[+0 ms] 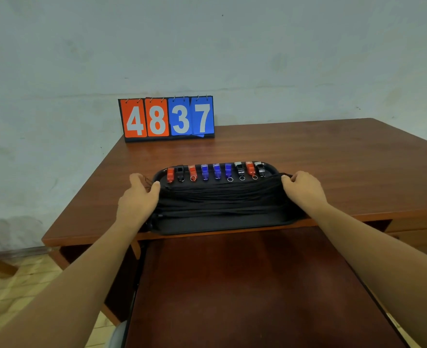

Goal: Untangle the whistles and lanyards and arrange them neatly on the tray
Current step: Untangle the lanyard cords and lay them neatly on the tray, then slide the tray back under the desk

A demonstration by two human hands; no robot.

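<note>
A black tray (222, 226) lies at the near edge of the brown table (333, 151); nine whistles (217, 171) stand in a row along its far rim, and the black lanyards (220, 197) lie stretched across it; the left hand (138, 194) pinches the left ends of the cords, the right hand (304, 188) grips the right ends; a scoreboard (166, 118) stands at the far left.

Both arms outstretched, left hand (138, 194) and right hand (304, 188) palms down, fingers curled
</note>
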